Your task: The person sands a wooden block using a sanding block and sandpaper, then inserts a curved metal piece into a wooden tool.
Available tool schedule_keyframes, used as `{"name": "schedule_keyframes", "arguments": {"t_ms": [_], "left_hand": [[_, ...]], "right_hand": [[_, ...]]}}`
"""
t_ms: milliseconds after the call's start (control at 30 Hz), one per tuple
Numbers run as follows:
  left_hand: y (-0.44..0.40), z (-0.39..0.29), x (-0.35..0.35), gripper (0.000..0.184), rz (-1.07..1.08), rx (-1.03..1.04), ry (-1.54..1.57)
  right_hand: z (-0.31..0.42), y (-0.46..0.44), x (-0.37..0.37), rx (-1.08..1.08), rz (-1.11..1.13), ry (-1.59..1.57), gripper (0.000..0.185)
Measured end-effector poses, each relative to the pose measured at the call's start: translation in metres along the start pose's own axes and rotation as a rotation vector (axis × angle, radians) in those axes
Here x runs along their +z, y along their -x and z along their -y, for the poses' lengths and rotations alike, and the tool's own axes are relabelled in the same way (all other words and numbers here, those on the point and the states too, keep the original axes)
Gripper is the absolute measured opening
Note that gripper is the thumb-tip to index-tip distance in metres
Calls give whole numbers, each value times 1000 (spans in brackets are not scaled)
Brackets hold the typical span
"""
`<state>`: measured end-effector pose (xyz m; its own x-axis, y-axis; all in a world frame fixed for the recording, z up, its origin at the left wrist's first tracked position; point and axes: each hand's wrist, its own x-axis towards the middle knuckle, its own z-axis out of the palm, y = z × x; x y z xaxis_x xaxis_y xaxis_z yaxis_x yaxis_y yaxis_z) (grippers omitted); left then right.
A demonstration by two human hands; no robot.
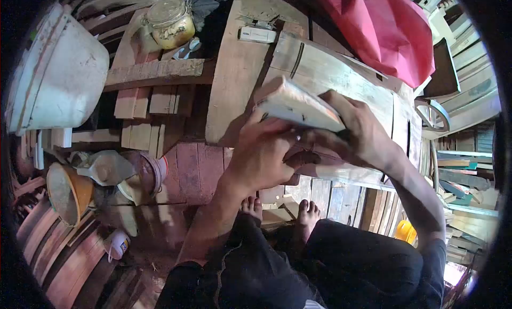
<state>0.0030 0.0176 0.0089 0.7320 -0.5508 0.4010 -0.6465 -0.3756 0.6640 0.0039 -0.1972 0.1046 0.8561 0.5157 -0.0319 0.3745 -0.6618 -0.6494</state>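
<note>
A pale, flat wooden piece [301,107] is held up in front of the body, over the near edge of a wooden work surface [330,74]. My left hand [266,154] grips its left end from below, fingers curled under it. At the right end, my right hand [354,125] is wrapped round the piece, with the thumb side on top. The undersides of the fingers are partly hidden. Behind the piece, a small white box-like object [257,35] lies on a plywood board [229,85].
A red cloth or bag [381,31] hangs at the upper right. On the left are a white tub [64,69], a glass jar [170,23], an orange-rimmed bucket [65,194] and a small white cup [118,244]. Wood pieces are stacked at both sides.
</note>
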Motion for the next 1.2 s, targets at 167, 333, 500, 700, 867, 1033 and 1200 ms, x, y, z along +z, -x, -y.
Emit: {"name": "schedule_keyframes", "arguments": {"t_ms": [167, 333, 500, 700, 867, 1033, 1200], "left_hand": [[15, 10, 14, 41, 89, -76, 137], [4, 9, 13, 46, -131, 63, -34], [6, 11, 13, 43, -77, 32, 62], [3, 7, 6, 37, 92, -91, 67], [3, 9, 7, 46, 17, -16, 58], [1, 5, 2, 54, 47, -40, -22], [0, 11, 1, 49, -9, 113, 35]], "right_hand": [[2, 2, -1, -196, 90, -99, 38], [-2, 8, 4, -55, 89, -110, 42], [4, 7, 6, -84, 16, -58, 39], [7, 9, 2, 32, -48, 4, 36], [7, 13, 7, -111, 37, -39, 38], [6, 9, 0, 39, -10, -32, 51], [4, 11, 8, -76, 98, -19, 47]]}}
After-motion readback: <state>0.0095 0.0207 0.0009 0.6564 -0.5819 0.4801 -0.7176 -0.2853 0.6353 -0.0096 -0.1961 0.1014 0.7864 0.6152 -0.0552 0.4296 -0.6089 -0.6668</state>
